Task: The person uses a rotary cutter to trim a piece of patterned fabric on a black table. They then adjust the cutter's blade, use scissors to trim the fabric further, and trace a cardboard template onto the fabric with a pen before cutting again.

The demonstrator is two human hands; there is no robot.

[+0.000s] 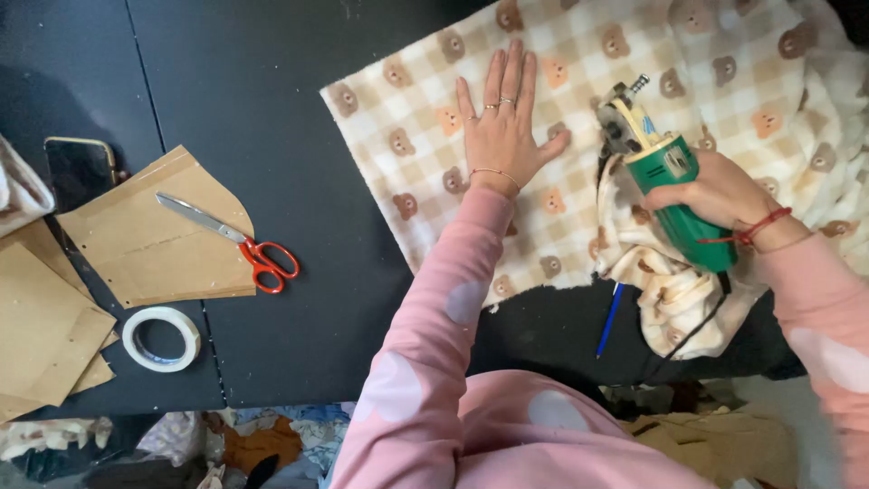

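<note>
Your left hand (pixel 501 127) presses flat, fingers spread, on the bear-print fabric (pixel 579 54); your right hand (pixel 711 195), fingers clamped around the green electric cutter (pixel 674 186), has cut partway, most uncut.

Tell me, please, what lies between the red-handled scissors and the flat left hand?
In the head view, bare black tabletop, then the checked bear-print fleece fabric under the left hand; scissors sit on brown card.
</note>
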